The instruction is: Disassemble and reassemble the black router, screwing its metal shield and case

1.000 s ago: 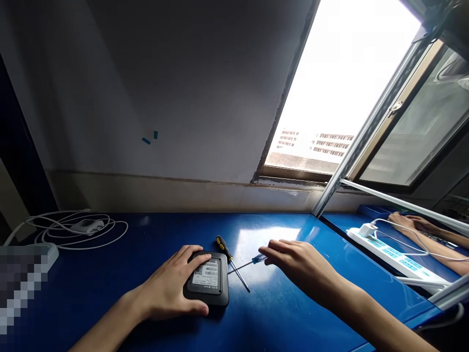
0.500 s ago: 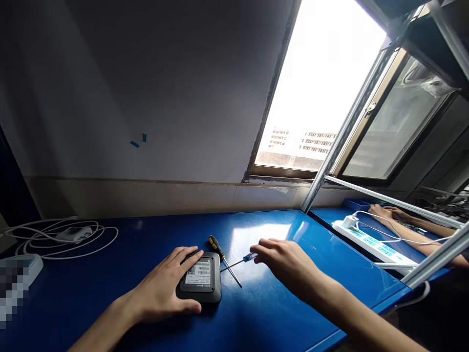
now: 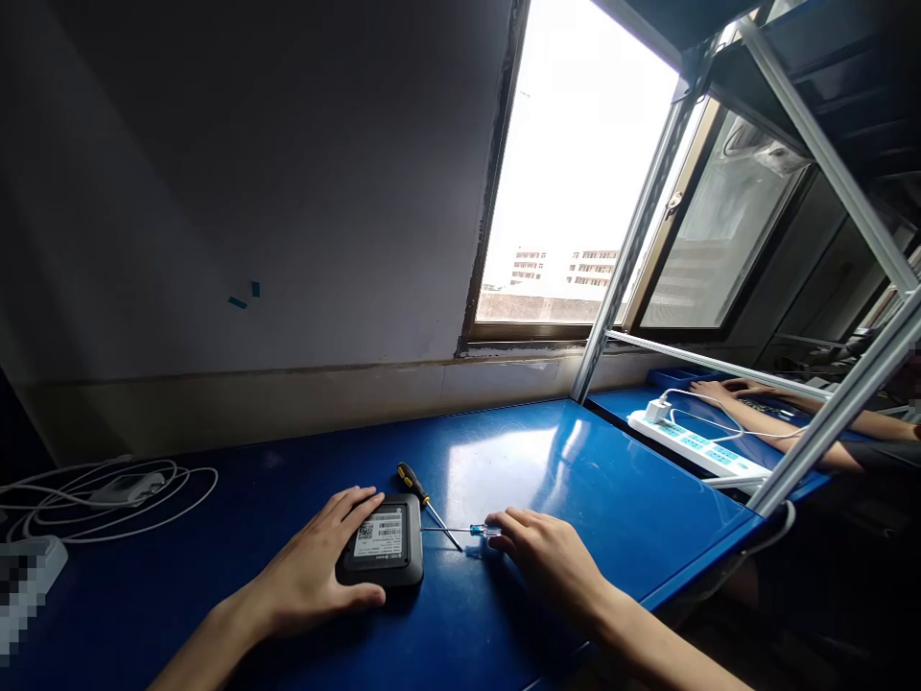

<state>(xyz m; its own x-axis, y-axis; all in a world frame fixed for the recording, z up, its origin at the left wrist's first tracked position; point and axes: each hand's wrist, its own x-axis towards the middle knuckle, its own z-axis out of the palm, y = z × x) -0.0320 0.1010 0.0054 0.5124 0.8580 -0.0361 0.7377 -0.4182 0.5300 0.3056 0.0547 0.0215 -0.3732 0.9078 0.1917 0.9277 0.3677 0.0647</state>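
Left hand (image 3: pixel 309 557) spanning a labelled black device (image 3: pixel 381 535), right hand (image 3: pixel 543 555) pinching a blue-handled screwdriver (image 3: pixel 477 530) — shaft pointing leftward to the device's edge, a black-and-yellow screwdriver (image 3: pixel 423 495) lying between both hands, on a blue tabletop (image 3: pixel 323 465).

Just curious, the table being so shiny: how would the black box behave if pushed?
The black box, low and flat, would probably slide rather than tip. The glossy blue table likely adds little grip. Its rigid-looking casing suggests the box wouldn't flex.
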